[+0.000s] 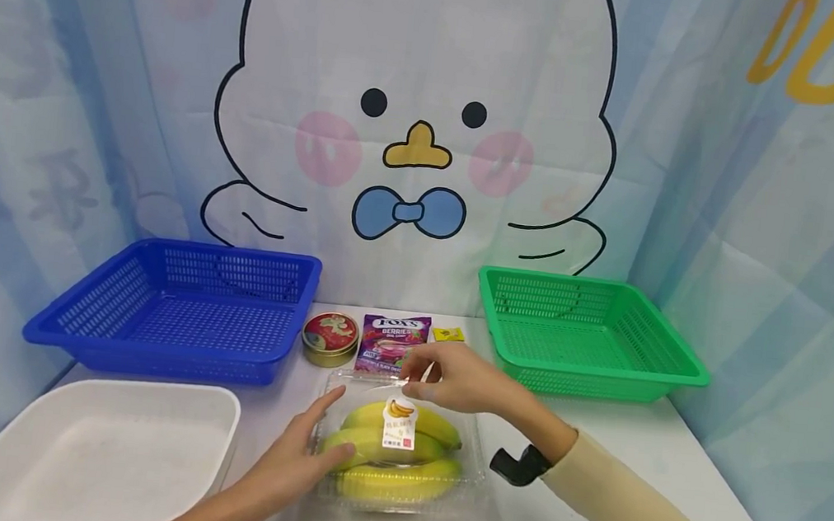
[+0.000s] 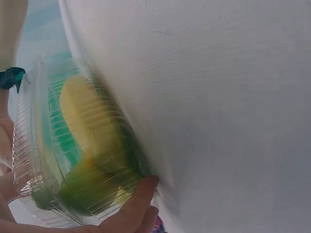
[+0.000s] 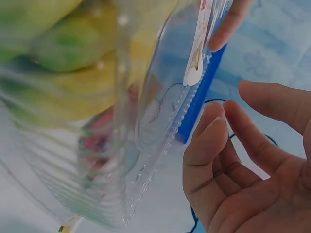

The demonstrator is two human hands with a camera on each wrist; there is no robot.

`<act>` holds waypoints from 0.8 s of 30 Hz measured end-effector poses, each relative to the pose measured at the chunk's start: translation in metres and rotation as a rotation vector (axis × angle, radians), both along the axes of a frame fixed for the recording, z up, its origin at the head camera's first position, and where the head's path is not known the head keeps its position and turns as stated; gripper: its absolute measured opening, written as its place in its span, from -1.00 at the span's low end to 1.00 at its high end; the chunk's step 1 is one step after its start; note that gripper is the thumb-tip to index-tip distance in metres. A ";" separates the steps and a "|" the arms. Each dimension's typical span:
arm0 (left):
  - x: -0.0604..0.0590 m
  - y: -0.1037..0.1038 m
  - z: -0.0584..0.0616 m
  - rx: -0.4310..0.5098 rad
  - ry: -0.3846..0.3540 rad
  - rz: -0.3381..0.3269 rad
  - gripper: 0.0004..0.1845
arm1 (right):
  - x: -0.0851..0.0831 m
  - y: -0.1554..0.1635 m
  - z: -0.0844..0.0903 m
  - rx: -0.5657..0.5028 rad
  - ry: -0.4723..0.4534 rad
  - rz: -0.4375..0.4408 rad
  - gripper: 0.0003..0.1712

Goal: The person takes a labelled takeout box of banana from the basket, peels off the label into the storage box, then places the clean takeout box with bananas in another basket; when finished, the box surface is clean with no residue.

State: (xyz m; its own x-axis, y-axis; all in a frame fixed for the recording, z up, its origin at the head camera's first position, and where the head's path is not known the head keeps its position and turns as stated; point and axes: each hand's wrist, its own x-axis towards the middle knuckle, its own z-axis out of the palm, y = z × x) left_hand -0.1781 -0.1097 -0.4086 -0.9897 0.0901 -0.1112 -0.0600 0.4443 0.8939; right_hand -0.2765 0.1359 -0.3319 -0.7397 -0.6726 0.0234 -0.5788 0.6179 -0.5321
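A clear plastic box (image 1: 473,472) of yellow bananas (image 1: 397,484) lies on the table, with a white banana label (image 1: 399,433) on its lid. My left hand (image 1: 300,445) rests against the left side of the box, its thumb over the lid and its fingers extended. In the left wrist view, fingertips (image 2: 146,187) touch the box's lower corner. Over the far edge of the lid is my right hand (image 1: 455,377). The right wrist view shows that hand (image 3: 243,170) with loosely bent fingers and nothing between them, apart from the lid edge.
Behind the box stand a red-topped round tin (image 1: 331,337), a purple candy bag (image 1: 392,343) and a small yellow packet (image 1: 448,334). A blue basket (image 1: 163,358) is at the back left, a green basket (image 1: 600,384) at the back right, and a white tub (image 1: 90,455) at the near left.
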 end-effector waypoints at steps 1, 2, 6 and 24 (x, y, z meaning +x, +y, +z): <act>0.000 0.000 0.000 -0.002 0.003 -0.002 -0.10 | -0.001 -0.001 0.000 0.006 -0.009 0.003 -0.90; 0.001 0.000 -0.001 -0.004 0.011 -0.004 -0.10 | -0.001 -0.003 0.000 0.011 -0.024 0.001 -0.88; 0.002 0.001 -0.001 -0.003 0.043 -0.013 -0.10 | -0.002 -0.008 0.000 0.043 -0.064 0.010 -0.84; 0.001 0.001 -0.001 -0.033 0.042 -0.019 -0.08 | -0.004 -0.028 0.001 0.202 0.002 0.070 -0.92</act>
State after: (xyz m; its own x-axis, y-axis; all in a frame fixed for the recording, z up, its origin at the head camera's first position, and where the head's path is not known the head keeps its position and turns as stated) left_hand -0.1772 -0.1086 -0.4098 -0.9917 0.1055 -0.0729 -0.0142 0.4742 0.8803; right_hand -0.2801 0.1076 -0.3305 -0.6910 -0.7135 -0.1159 -0.6251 0.6703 -0.4000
